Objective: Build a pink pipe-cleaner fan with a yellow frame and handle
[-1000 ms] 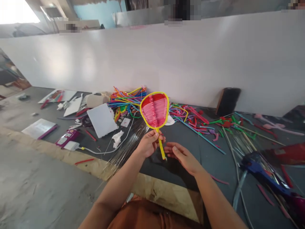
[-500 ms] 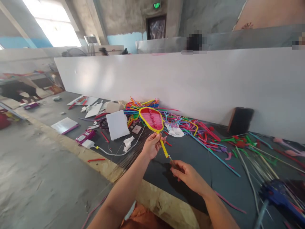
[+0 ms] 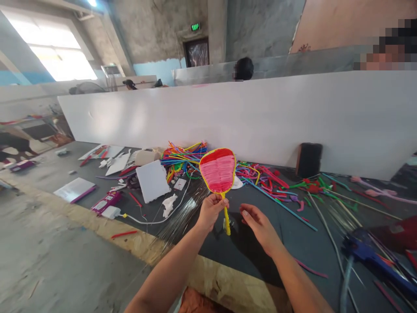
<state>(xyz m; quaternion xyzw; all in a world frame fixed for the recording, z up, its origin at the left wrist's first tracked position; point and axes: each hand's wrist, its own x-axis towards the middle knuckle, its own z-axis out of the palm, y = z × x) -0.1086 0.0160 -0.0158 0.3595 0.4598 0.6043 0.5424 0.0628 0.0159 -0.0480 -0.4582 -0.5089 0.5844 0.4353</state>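
Observation:
A hand fan (image 3: 217,169) made of pink and red pipe cleaners, with a yellow rim and a yellow wrapped handle, is held upright over the dark table. My left hand (image 3: 211,211) pinches it where the handle joins the face. Below those fingers the handle points down toward me. My right hand (image 3: 259,224) hovers to the right of the handle, apart from it, with its fingers loosely bent and nothing visible in them. Something small and shiny shows behind the handle's lower end; I cannot make out what it is.
Heaped pipe cleaners (image 3: 185,154) lie along the white partition (image 3: 260,117). A black phone (image 3: 309,160) leans there. A blue glue gun (image 3: 368,250) lies at right, a white box (image 3: 152,180) and thin wires (image 3: 185,213) at left. People sit beyond the partition.
The fan has turned, so its plain striped face shows instead of the beaded one. My right hand has left the handle's end and no longer holds the small metal tool seen there.

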